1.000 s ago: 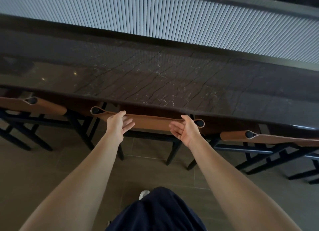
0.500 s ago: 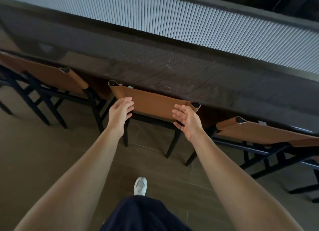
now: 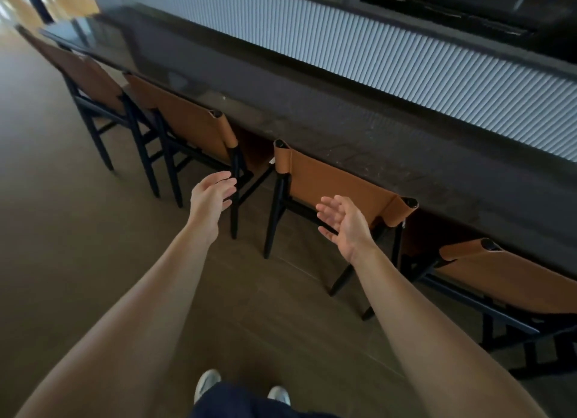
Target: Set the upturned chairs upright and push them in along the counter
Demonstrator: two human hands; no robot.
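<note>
The tan leather chair with a black wooden frame [image 3: 340, 186] stands upright, tucked under the dark stone counter [image 3: 343, 127]. Its backrest runs along the counter edge, far left to near right, and its seat points under the counter. Half a second ago both hands were on the backrest. Now the left hand [image 3: 210, 195] and right hand [image 3: 345, 222] hover just off it, fingers loosely spread, holding nothing.

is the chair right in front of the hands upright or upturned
Upright: the chair stands with its black legs on the floor and its tan backrest up beside the counter edge.
</note>
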